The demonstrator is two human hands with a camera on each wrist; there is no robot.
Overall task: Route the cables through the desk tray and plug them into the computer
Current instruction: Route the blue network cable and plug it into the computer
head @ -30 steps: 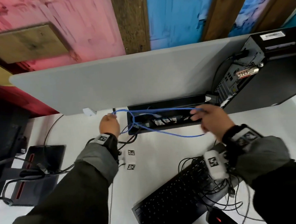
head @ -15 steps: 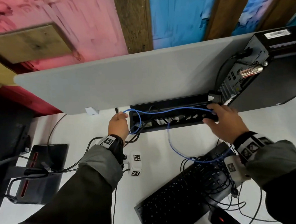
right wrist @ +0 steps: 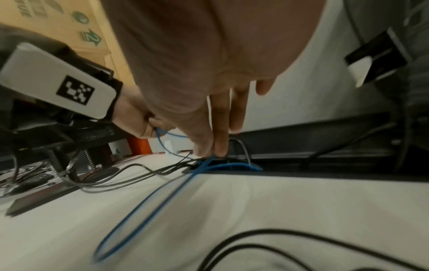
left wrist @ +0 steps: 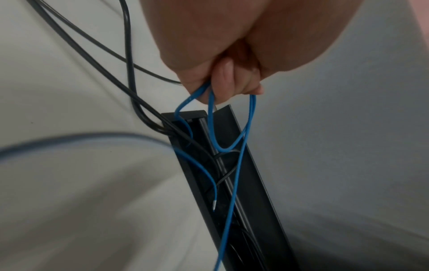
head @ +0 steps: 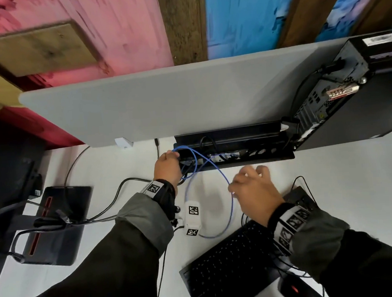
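Observation:
A black desk tray runs along the grey partition, with the black computer at its right end. My left hand grips loops of the blue cable at the tray's left end; the left wrist view shows my fingers curled round the cable over the tray. From there the cable drops into the tray and loops out over the desk. My right hand hovers blurred in front of the tray, fingers straight. The cable passes by its thumb; whether they touch is unclear.
A black keyboard and mouse lie at the near right under tangled black cables. Left of my arm sits a black monitor base, from which black cables run to the tray. A white tagged device hangs from my left wrist.
My right hand left the tray's right end and came back left, towards me. A slack loop of blue cable now lies on the desk. The left hand stays at the tray's left end.

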